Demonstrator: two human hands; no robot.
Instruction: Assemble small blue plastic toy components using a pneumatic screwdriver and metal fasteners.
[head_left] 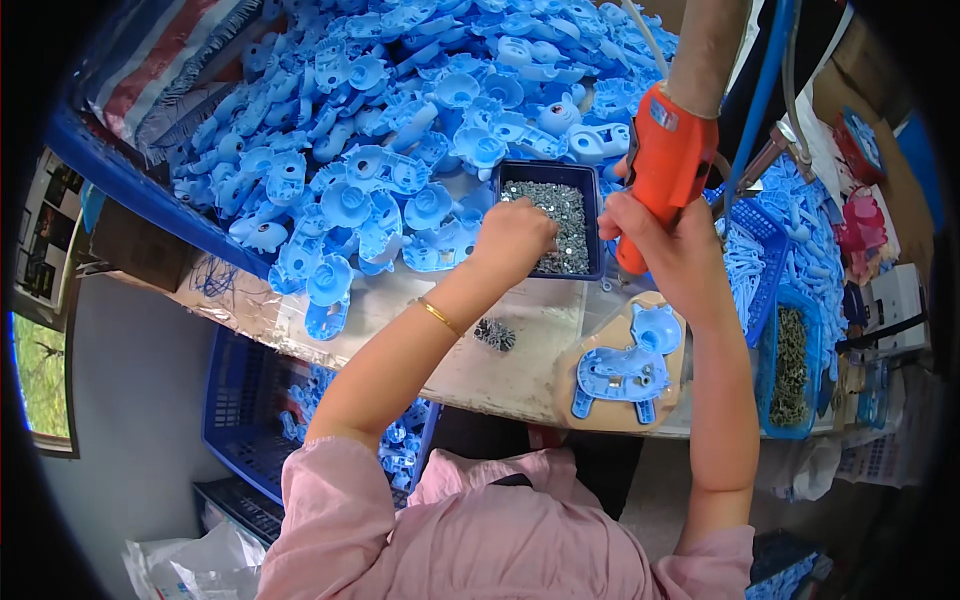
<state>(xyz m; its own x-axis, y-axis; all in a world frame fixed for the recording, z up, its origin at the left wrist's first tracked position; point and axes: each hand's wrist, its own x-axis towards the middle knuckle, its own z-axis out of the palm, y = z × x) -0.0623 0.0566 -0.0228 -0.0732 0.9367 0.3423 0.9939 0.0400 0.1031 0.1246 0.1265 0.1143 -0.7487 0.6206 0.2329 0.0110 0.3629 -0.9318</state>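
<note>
My left hand [514, 238] is over a dark blue tray [597, 265], its fingers bent together at the small silvery metal pieces [565, 215], which look like screws. What the fingertips pinch, if anything, is hidden. Wrapped around an orange electric screwdriver [668, 150], my right hand [680, 245] keeps it upright, nose down, at the tray's right side. Below it, a light blue animal-shaped plastic shell [615, 374] lies with its hollow side up on a tan holder [572, 350] near the table's front edge.
A large heap of blue plastic shells [400, 110] covers the back and left. A small pile of screws [494, 335] lies on the table [450, 370]. At right stand a blue basket of pale parts [742, 265] and a turquoise tub of metal pieces [790, 370]. A blue hose [765, 90] hangs beside the screwdriver.
</note>
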